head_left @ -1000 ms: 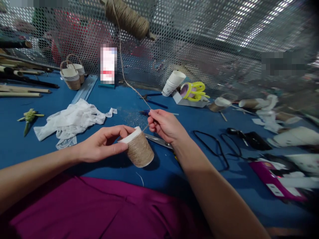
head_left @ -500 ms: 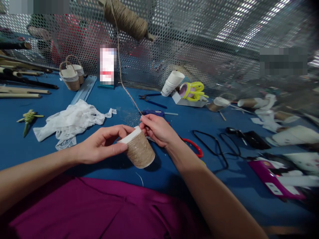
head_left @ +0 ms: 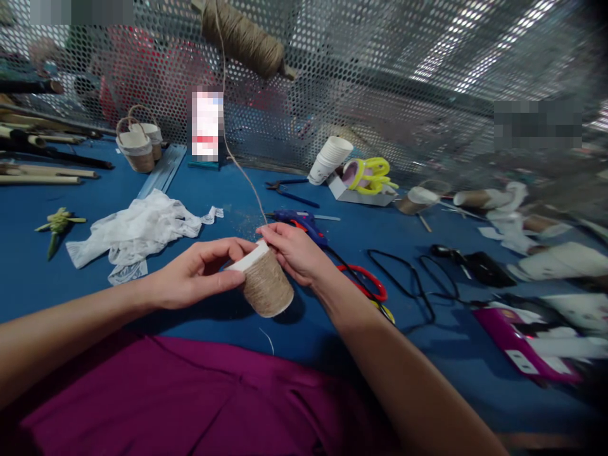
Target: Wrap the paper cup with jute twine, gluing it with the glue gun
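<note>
1. The twine-wrapped cup (head_left: 268, 285) is right in front of the person, tipped on a slant over the blue worktop (head_left: 28, 272). Its white rim faces up and to the left, and I cannot tell if its bottom touches down
2. The left grip (head_left: 190, 273) is closed on the cup's rim, with the thumb outside and the fingers over the edge
3. The right grip (head_left: 292, 250) pinches the twine (head_left: 247, 178) just beside the rim. The twine runs up toward the big spool (head_left: 242, 39)
4. The cup looks light, like paper with string on it, so it should be easy to lift but may squash if squeezed hard
5. The string side looks rough, so fingers should not slip there. The rim looks smoother, and a soft pinch should do
6. The twine looks thin and bendy, so it is best held close to the cup
7. At the back left stand two small handled baskets (head_left: 136, 153), white at the top; what is inside is too small to tell
8. The paper cups (head_left: 329, 161) sit one inside another, leaning
9. Beside them, a white box (head_left: 354, 194) holds a round thing with yellow loops (head_left: 375, 170)
</note>
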